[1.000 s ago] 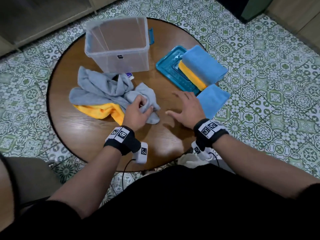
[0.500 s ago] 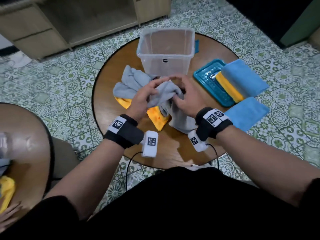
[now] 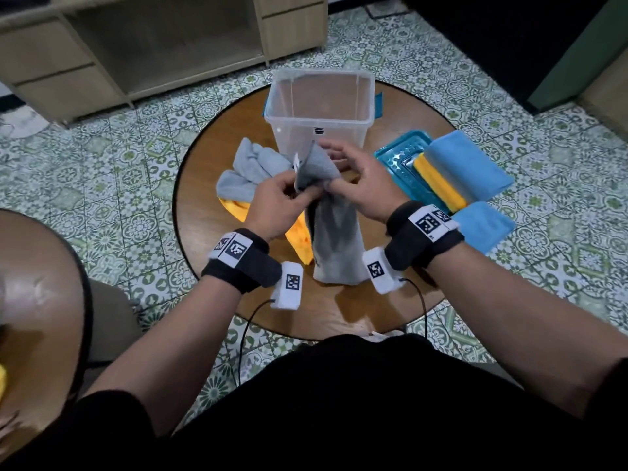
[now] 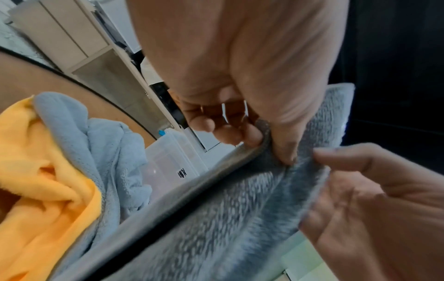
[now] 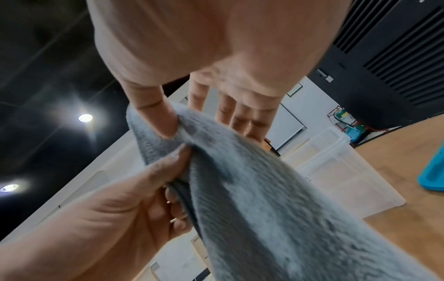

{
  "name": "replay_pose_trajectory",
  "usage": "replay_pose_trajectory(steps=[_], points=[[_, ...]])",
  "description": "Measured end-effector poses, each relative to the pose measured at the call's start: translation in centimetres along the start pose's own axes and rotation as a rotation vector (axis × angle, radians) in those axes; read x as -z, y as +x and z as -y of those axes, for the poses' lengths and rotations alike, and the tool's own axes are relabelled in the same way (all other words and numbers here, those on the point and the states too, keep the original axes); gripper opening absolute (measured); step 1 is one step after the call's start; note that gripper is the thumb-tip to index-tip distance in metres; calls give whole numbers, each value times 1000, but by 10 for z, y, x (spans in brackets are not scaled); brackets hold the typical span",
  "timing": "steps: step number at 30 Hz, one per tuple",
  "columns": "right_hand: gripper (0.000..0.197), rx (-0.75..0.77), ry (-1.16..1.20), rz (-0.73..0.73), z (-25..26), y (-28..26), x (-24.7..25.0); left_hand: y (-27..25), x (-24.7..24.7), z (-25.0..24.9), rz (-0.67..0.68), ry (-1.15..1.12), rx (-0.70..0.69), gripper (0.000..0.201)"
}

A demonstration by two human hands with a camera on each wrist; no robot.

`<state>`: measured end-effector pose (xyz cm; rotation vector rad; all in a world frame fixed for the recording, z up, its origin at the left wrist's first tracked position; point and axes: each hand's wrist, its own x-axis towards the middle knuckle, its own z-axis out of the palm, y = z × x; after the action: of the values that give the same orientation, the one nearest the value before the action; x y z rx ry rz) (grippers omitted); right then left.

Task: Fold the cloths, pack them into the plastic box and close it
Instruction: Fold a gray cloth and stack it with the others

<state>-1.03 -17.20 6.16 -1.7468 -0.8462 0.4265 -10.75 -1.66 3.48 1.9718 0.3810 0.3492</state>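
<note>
Beneath both hands lies the round wooden table (image 3: 210,158), and just beyond the fingertips stands the plastic box (image 3: 319,110), open and with nothing visible inside. To the right of the right hand, the teal lid (image 3: 394,161) lies flat with folded blue and yellow cloths (image 3: 462,164) stacked on it, and one more folded blue cloth (image 3: 482,222) sits nearer the right wrist. Left of the left hand, a crumpled grey cloth (image 3: 251,164) lies over a yellow cloth (image 3: 234,207).

Between the hands hangs the dark grey cloth (image 3: 333,239), lifted off the table. The left hand (image 3: 275,205) pinches its upper edge between thumb and curled fingers. The right hand (image 3: 360,188) pinches the same edge right beside it with thumb and forefinger, its other fingers spread out straight.

The risks, as I judge them: both grips sit close together on one bunched edge (not on two corners), so the cloth may stay twisted and fold crooked when laid down. A slack pinch could let it drop onto the unfolded heap. The hanging tail might also drag the yellow cloth. The stacked lid cannot shut the box until those cloths come off it.
</note>
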Motion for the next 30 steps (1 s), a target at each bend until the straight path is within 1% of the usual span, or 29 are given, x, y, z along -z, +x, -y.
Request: replay_pose_trajectory(steps=[2, 4, 5, 7, 8, 10, 12, 13, 15, 16, 17, 19, 22, 23, 25, 27, 28, 30], points=[[28, -27, -51, 4, 1, 0, 1, 4, -2, 1, 19, 97, -61, 24], [27, -54, -77, -91, 2, 0, 5, 10, -2, 5, -8, 183, -85, 29], [27, -68, -70, -151, 1, 0, 8, 12, -1, 8, -16, 209, -80, 27], [24, -68, -42, -243, 1, 1, 13, 16, 1, 12, -29, 231, -41, 16], [21, -66, -35, -278, 1, 2, 15, 16, 1, 14, -37, 217, 3, 13], [19, -57, -3, -358, 5, 5, 20, 17, 2, 18, -60, 221, 44, 14], [28, -66, 24, -479, 9, 10, 29, 18, 5, 24, -62, 273, 63, 17], [30, -83, 28, -541, 10, 12, 36, 20, 10, 29, -72, 300, 83, 17], [17, -136, 2, -606, 9, 20, 53, 25, 23, 38, -131, 356, 126, 20], [17, -171, -29, -617, 9, 23, 60, 30, 32, 40, -173, 388, 140, 22], [20, -206, -57, -620, 9, 26, 67, 35, 42, 41, -218, 413, 131, 24], [22, -241, -59, -635, 8, 32, 79, 45, 59, 32, -323, 412, 86, 25], [21, -217, 44, -724, 18, 40, 98, 60, 87, 10, -530, 288, -30, 19], [21, -172, 105, -750, 23, 39, 102, 65, 95, 7, -554, 192, -58, 18], [14, -32, 249, -782, 30, 35, 107, 69, 108, -4, -542, -120, -119, 16], [8, 60, 352, -751, 26, 29, 108, 65, 114, -12, -489, -370, -167, 15], [8, 68, 377, -726, 23, 24, 105, 59, 113, -14, -438, -444, -180, 12], [5, -16, 388, -633, 4, 9, 96, 41, 108, -7, -333, -438, -202, 13]])
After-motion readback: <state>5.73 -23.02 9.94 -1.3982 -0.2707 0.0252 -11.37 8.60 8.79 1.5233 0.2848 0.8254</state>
